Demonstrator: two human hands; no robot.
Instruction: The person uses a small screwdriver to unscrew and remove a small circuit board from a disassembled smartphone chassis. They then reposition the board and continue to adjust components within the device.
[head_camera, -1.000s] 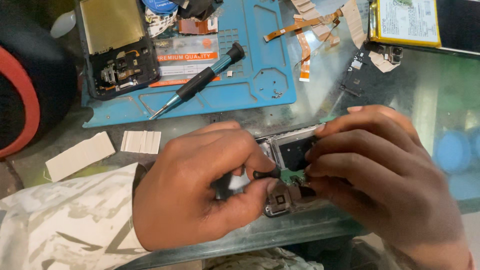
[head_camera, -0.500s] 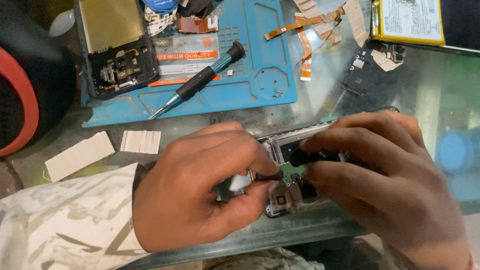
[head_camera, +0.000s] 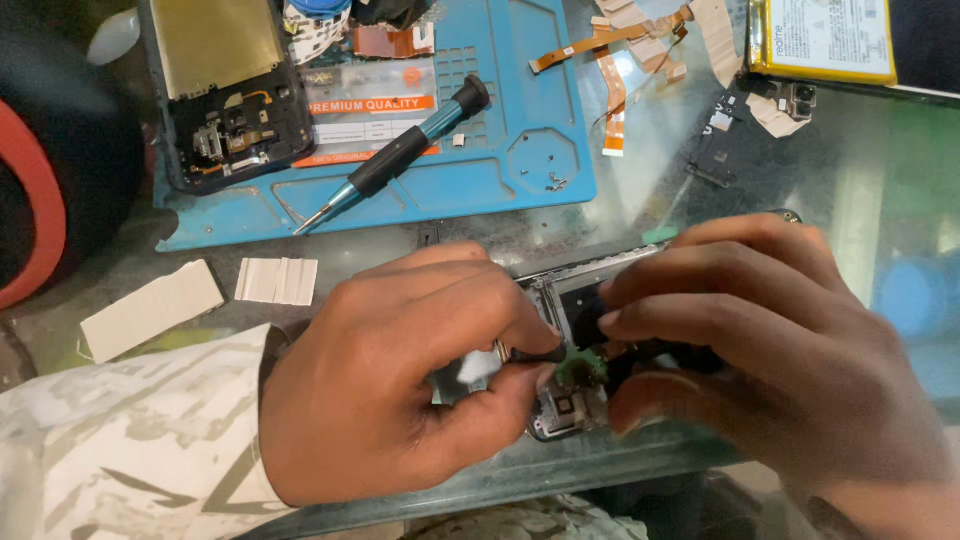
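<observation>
The fingers (head_camera: 500, 345) of the left hand (head_camera: 400, 390) are pinched shut on a thin dark tool (head_camera: 530, 353), its tip laid against a small green circuit piece (head_camera: 583, 368) inside the opened phone (head_camera: 560, 300) that lies on the glass counter (head_camera: 860, 200). The right hand (head_camera: 780, 370), on the phone's other side, curls over its frame; its fingers (head_camera: 690, 330) press down on the dark interior and close around the body, holding it steady.

In my judgement the work goes best with the tool kept low and nearly flat, pressure light, and the right hand bracing the frame so nothing slips — the green piece looks thin and easily bent.

Starting left of the phone: two pale ribbed strips (head_camera: 210, 295) lie flat on the counter, matte and papery. Up and left of the phone, a blue mat (head_camera: 500, 150) with moulded compartments carries a second stripped phone body (head_camera: 235, 95), dark with a brassy plate, and a screwdriver (head_camera: 400, 155) with a teal shaft and a black rubbery grip. Directly above the phone, orange flex ribbons (head_camera: 612, 85) curl loosely — thin, glossy film. Up and right of it sits a flat yellow-edged battery (head_camera: 825, 40), rectangular, with a small black board (head_camera: 715, 150) below it.
</observation>
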